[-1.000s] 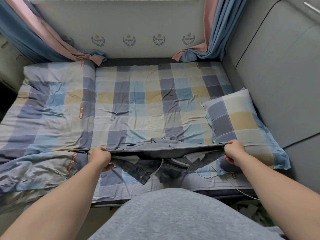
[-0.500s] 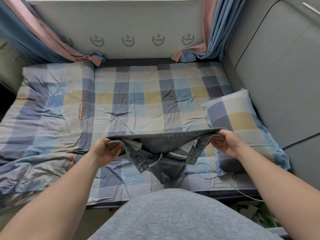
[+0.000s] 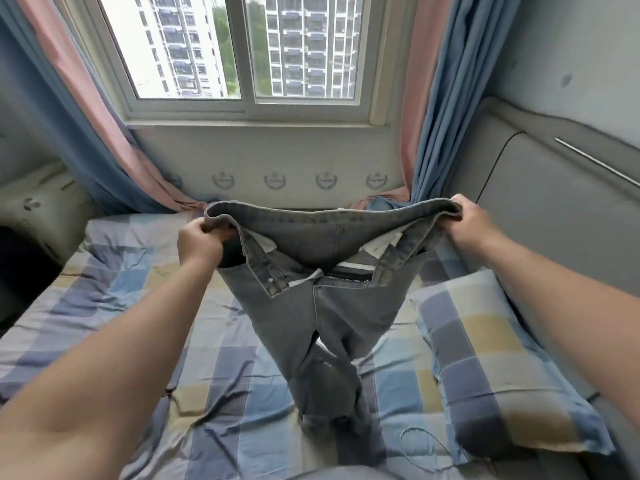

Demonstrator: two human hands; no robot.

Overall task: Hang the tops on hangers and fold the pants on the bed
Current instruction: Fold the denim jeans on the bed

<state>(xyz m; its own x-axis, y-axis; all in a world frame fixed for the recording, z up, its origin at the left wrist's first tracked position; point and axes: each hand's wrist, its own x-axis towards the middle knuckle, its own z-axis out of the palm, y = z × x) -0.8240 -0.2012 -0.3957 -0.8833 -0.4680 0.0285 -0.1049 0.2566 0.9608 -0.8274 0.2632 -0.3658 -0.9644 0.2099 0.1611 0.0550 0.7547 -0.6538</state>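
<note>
A pair of grey jeans hangs in the air above the checked bed, held up by its waistband. My left hand grips the waistband's left end and my right hand grips its right end. The fly is undone and the white pocket linings show. The legs dangle together, and their lower ends touch the sheet near the bed's front edge. No tops or hangers are in view.
A checked pillow lies at the right against a grey padded headboard. A thin white cable lies on the sheet by the pillow. Behind the bed are a window and pink-and-blue curtains.
Both hands have lifted the jeans by the waistband from low over the bed's front edge up to chest height. The view has tilted up, and the window now shows.
</note>
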